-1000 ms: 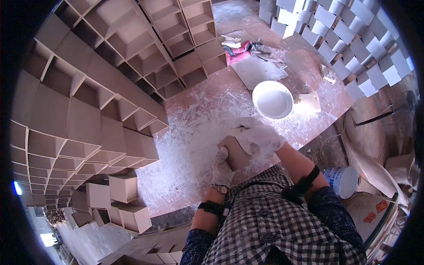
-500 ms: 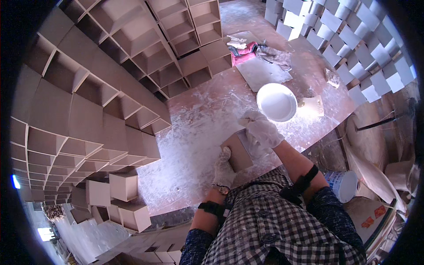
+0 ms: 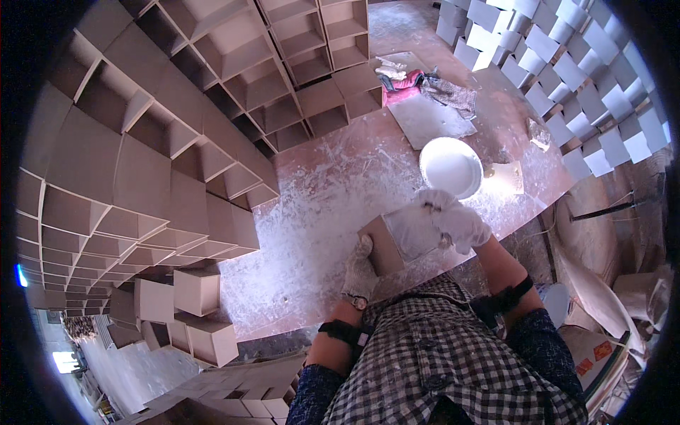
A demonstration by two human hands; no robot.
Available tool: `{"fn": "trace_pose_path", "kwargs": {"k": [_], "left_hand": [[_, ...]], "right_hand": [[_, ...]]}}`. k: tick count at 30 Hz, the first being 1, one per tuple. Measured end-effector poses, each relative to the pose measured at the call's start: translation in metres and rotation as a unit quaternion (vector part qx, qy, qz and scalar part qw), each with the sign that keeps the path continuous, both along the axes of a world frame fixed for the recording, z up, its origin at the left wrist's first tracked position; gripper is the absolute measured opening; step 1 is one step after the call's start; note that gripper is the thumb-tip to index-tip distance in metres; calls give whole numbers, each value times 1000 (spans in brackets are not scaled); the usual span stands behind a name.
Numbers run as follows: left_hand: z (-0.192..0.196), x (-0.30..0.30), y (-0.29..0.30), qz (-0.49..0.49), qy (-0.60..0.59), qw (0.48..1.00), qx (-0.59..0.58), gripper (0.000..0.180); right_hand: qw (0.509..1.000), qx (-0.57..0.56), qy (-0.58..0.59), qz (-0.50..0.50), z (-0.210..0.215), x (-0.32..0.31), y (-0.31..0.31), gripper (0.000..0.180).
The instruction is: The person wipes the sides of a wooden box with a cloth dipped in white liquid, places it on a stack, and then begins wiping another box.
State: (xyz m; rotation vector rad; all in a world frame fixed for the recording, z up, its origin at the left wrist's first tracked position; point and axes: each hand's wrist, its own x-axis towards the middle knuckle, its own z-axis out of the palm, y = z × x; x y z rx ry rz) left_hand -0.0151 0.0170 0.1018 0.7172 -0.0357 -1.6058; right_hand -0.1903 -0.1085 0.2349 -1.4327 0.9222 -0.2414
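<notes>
A small brown cardboard box [image 3: 383, 246] is on the worktable close to my apron. My left hand [image 3: 360, 273], in a pale knitted glove, grips its left side with the thumb over the near face. To the right of that brown face stretches a whitish, smeared-looking panel [image 3: 413, 232]; whether it is part of the box or a separate sheet, I cannot tell. My right hand [image 3: 455, 221], in a white glove, is at the panel's right end with fingers curled. What lies in those fingers, if anything, blends with the white glove. Just beyond it stands a white basin [image 3: 451, 168].
The worktable [image 3: 312, 205] is streaked with white. Stacked open boxes [image 3: 156, 177] wall off the left side, with loose boxes [image 3: 198, 292] near its corner. Pink and grey cloths [image 3: 425, 88] lie at the back. Rows of pale pieces [image 3: 567, 71] stand at far right.
My right hand has moved right, off the box's edge, and more of the whitish panel shows. My left hand still grips the box. The view has shifted slightly.
</notes>
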Motion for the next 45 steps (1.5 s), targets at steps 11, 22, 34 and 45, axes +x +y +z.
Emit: {"fn": "trace_pose_path", "kwargs": {"k": [11, 22, 34, 45], "left_hand": [[-2, -2, 0, -26, 23, 999, -36, 51], [-4, 1, 1, 15, 0, 1000, 22, 61], [-10, -3, -1, 4, -125, 992, 7, 49], [-22, 2, -3, 6, 10, 998, 57, 52]], "right_hand": [[823, -521, 54, 218, -136, 32, 1, 24], [979, -136, -11, 152, -18, 11, 19, 26], [915, -282, 47, 286, -33, 15, 42, 27], [904, -335, 214, 158, 18, 7, 36, 34]]}}
